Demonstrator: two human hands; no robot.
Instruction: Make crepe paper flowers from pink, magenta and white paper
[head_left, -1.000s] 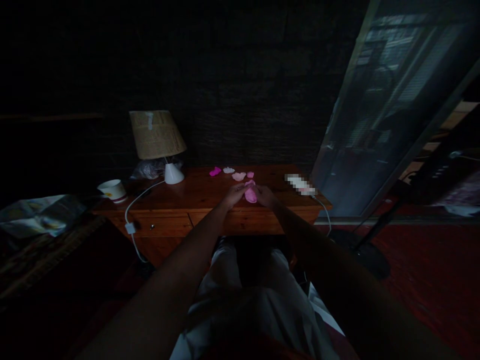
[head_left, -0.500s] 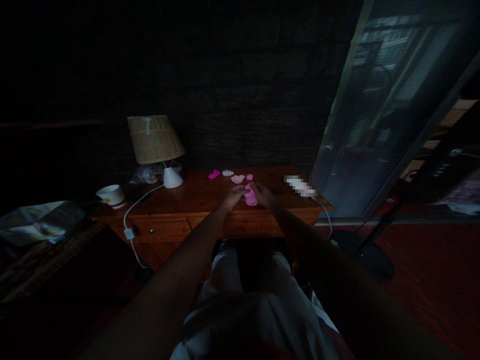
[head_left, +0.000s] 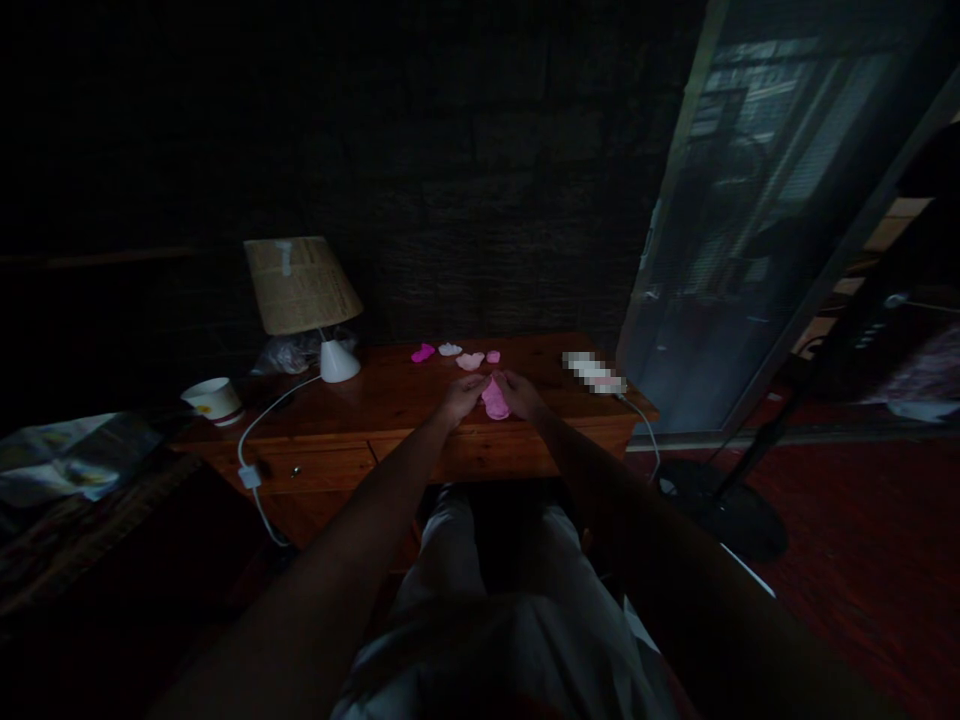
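Note:
A soft pink cloth piece (head_left: 496,402), shaped somewhat like a small sock, hangs down between my hands at the front edge of the wooden desk (head_left: 390,395). My left hand (head_left: 460,397) pinches its upper left part, while my right hand (head_left: 520,393) grips the upper right part, both with fingers closed. The two hands nearly meet at the top of the cloth. Just beyond them lie a small folded pink piece (head_left: 493,357), a pale pink piece (head_left: 470,361), a white piece (head_left: 450,350) and a magenta piece (head_left: 423,353). Dim light hides the fine detail.
On the desk's left stand a lamp (head_left: 304,285) and a paper cup (head_left: 214,400), with a clear plastic bag (head_left: 283,354) behind. A blurred white device (head_left: 594,373) with a cable lies at right. A dark wall rises behind; a round stand base (head_left: 742,510) is on the floor.
The pink cloth has changed shape and now hangs longer below my fingers, slightly lower. Both hands keep hold of it. The whole view has shifted a little.

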